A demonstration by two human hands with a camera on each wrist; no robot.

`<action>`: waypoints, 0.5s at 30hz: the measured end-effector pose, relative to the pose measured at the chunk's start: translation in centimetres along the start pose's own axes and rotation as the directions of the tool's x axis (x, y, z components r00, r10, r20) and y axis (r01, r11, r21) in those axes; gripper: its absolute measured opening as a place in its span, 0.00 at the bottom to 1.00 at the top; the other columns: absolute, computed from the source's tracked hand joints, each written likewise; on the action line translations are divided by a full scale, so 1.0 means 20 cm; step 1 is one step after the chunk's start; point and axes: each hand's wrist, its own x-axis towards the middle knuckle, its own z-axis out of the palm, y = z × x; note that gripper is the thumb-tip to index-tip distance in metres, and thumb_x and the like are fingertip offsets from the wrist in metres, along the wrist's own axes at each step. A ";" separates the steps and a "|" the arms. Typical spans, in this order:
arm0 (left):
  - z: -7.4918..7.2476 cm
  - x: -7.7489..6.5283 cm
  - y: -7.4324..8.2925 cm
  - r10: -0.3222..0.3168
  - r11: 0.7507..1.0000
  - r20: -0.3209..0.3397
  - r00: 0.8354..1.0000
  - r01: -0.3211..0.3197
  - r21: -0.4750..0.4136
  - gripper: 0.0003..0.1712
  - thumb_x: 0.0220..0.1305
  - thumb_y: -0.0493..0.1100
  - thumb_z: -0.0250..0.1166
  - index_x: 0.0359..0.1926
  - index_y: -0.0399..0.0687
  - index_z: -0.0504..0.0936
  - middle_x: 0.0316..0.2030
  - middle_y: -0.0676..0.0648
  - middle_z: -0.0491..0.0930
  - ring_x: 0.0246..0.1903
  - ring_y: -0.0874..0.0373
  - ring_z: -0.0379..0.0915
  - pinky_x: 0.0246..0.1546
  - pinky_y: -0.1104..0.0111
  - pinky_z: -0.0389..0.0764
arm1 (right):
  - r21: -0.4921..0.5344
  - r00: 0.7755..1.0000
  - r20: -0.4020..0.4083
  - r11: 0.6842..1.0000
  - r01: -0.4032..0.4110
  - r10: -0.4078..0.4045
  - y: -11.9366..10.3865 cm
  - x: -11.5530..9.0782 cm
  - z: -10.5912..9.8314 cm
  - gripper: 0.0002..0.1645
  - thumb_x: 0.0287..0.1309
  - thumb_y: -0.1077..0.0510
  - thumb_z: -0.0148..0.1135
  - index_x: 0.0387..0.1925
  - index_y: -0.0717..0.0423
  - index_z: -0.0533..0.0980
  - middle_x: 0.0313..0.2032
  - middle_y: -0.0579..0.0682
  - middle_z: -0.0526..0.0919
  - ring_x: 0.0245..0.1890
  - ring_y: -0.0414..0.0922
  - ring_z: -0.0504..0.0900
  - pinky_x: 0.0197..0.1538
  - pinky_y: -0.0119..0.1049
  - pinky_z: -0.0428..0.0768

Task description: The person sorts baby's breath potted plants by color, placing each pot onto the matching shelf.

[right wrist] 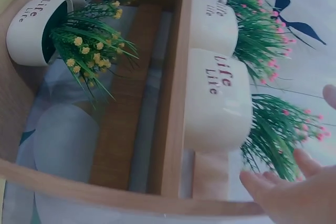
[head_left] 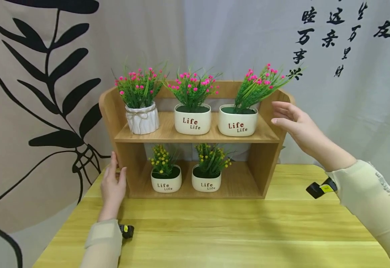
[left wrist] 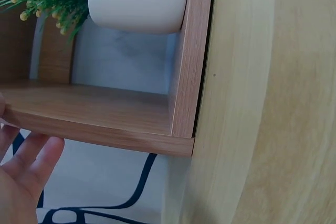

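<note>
A two-tier wooden shelf stands on the table. My left hand is at its left side panel, fingers extended along the outer face; in the left wrist view the fingertips lie by the panel's edge. Beside the upper right side panel is my right hand, fingers loosely bent with nothing between them. Nearest to it on the upper tier is a white "Life" pot with pink flowers. Another such pot stands mid-tier, and a white textured pot tied with twine is at left.
On the lower tier stand two smaller white pots with yellow flowers, one left and one near the middle. The wooden table extends in front. Behind hangs a curtain printed with black leaves and characters.
</note>
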 end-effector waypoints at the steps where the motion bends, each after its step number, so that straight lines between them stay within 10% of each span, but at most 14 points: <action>1: 0.00 0.00 0.00 -0.008 1.000 0.002 1.000 0.008 -0.005 0.42 0.70 0.35 0.58 0.76 0.63 0.50 0.55 0.31 0.72 0.40 0.36 0.75 0.41 0.46 0.77 | 0.034 1.000 -0.004 0.999 0.014 -0.014 0.00 -0.02 -0.01 0.36 0.69 0.59 0.55 0.73 0.57 0.53 0.71 0.59 0.54 0.70 0.51 0.56 0.68 0.34 0.62; 9: -0.03 0.00 -0.04 -0.027 1.000 0.002 1.000 0.027 0.012 0.41 0.69 0.37 0.60 0.76 0.65 0.52 0.53 0.32 0.75 0.44 0.36 0.76 0.39 0.45 0.77 | 0.231 0.989 -0.105 0.965 0.127 -0.105 0.05 -0.10 -0.10 0.26 0.68 0.65 0.55 0.65 0.60 0.64 0.55 0.52 0.74 0.53 0.41 0.77 0.50 0.28 0.78; 15: -0.10 0.05 -0.01 0.019 0.997 -0.007 1.000 -0.018 0.074 0.39 0.66 0.42 0.64 0.74 0.59 0.58 0.56 0.36 0.75 0.52 0.38 0.73 0.38 0.44 0.76 | 0.007 0.999 -0.036 1.000 -0.002 0.002 0.22 -0.14 -0.18 0.30 0.72 0.59 0.51 0.71 0.55 0.56 0.58 0.50 0.70 0.52 0.35 0.75 0.49 0.25 0.77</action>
